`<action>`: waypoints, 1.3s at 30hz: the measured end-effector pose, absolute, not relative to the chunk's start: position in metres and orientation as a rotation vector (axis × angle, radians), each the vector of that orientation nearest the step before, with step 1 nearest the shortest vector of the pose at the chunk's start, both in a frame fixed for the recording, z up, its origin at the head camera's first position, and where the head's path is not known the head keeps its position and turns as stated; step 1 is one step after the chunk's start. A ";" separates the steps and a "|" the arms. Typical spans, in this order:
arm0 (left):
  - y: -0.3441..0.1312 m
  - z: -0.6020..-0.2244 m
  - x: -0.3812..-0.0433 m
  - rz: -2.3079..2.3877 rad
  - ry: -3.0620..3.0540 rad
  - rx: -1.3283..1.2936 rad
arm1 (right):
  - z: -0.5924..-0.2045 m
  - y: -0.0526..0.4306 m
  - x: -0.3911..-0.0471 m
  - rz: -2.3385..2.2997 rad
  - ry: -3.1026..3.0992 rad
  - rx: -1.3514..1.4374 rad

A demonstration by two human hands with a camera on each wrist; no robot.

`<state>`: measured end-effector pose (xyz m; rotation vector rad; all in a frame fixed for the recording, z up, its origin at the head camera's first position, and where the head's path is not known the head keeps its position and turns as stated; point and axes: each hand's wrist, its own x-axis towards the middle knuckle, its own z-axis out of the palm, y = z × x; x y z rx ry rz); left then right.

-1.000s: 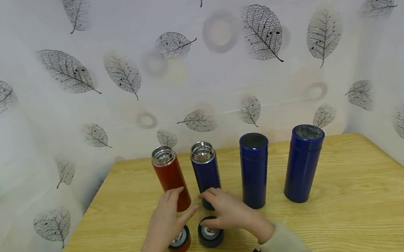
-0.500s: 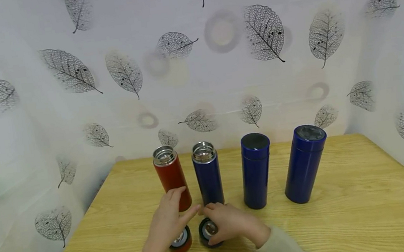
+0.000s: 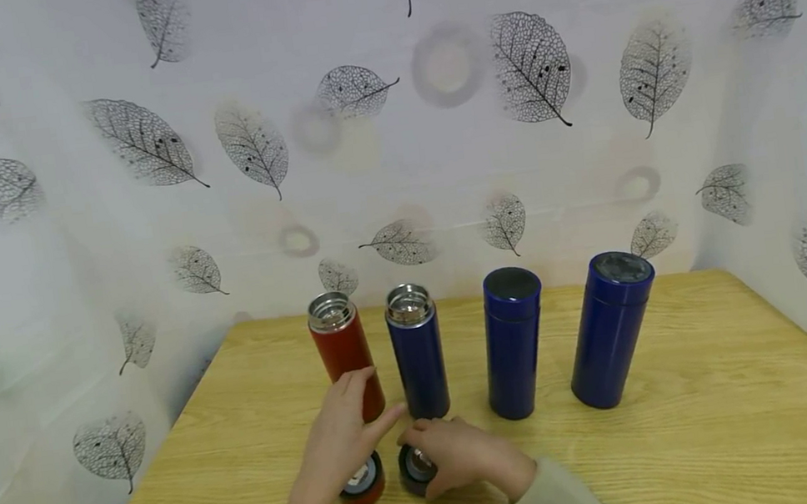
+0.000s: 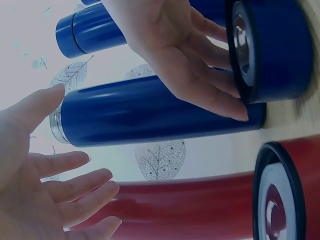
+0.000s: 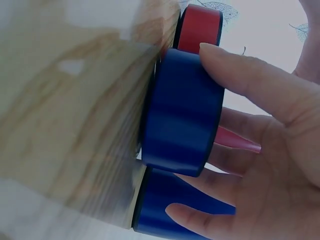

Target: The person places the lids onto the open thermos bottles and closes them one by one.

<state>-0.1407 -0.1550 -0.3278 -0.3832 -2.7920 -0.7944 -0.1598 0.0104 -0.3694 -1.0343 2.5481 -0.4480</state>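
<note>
In the head view my right hand point(image 3: 470, 456) is at the dark blue flask lid point(image 3: 415, 467), which lies with its inner side up. Thumb and fingers spread to either side of the lid, the thumb tip right at its rim in the right wrist view. My left hand point(image 3: 337, 437) hovers with fingers apart, in front of the red flask point(image 3: 342, 343) and above the red lid point(image 3: 366, 485); it holds nothing. Behind my right hand stands an uncapped blue flask point(image 3: 420, 368) with a bare steel mouth, like the red one.
Two capped blue flasks stand upright to the right, a nearer one point(image 3: 513, 348) and an outer one point(image 3: 610, 336). All rest on a wood-grain table point(image 3: 733, 413). A white leaf-print curtain point(image 3: 394, 177) hangs behind and at both sides.
My right hand has come down from in front of the uncapped blue flask to around the blue lid. The left hand has barely moved; the flasks and lids stay in place.
</note>
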 end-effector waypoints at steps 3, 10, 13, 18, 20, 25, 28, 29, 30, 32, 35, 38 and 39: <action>-0.152 -0.326 -0.142 -0.820 -2.772 -0.400 | -0.370 0.011 -0.160 -0.446 2.564 -1.039; -0.146 -0.324 -0.146 -0.889 -2.743 -0.379 | -0.368 0.018 -0.164 -0.482 2.600 -1.047; -0.142 -0.323 -0.149 -0.943 -2.729 -0.353 | -0.364 0.023 -0.165 -0.547 2.611 -1.034; -0.134 -0.320 -0.157 -1.034 -2.682 -0.317 | -0.352 0.033 -0.164 -0.655 2.617 -1.018; -0.130 -0.318 -0.160 -1.066 -2.659 -0.300 | -0.347 0.037 -0.163 -0.685 2.615 -1.014; -0.119 -0.316 -0.170 -1.172 -2.582 -0.288 | -0.336 0.047 -0.161 -0.726 2.623 -1.006; -0.114 -0.321 -0.176 -1.233 -2.543 -0.280 | -0.330 0.052 -0.159 -0.718 2.652 -1.020; -0.113 -0.323 -0.179 -1.248 -2.536 -0.273 | -0.327 0.053 -0.159 -0.715 2.669 -1.030; -0.113 -0.326 -0.181 -1.261 -2.528 -0.271 | -0.325 0.055 -0.158 -0.712 2.692 -1.039; -0.111 -0.331 -0.185 -1.287 -2.523 -0.262 | -0.321 0.058 -0.157 -0.700 2.746 -1.045; -0.109 -0.338 -0.189 -1.313 -2.515 -0.257 | -0.314 0.064 -0.154 -0.709 2.837 -1.065; -0.108 -0.343 -0.192 -1.350 -2.502 -0.253 | -0.309 0.069 -0.152 -0.755 2.900 -1.056; -0.108 -0.345 -0.193 -1.356 -2.496 -0.258 | -0.308 0.070 -0.152 -0.787 2.913 -1.043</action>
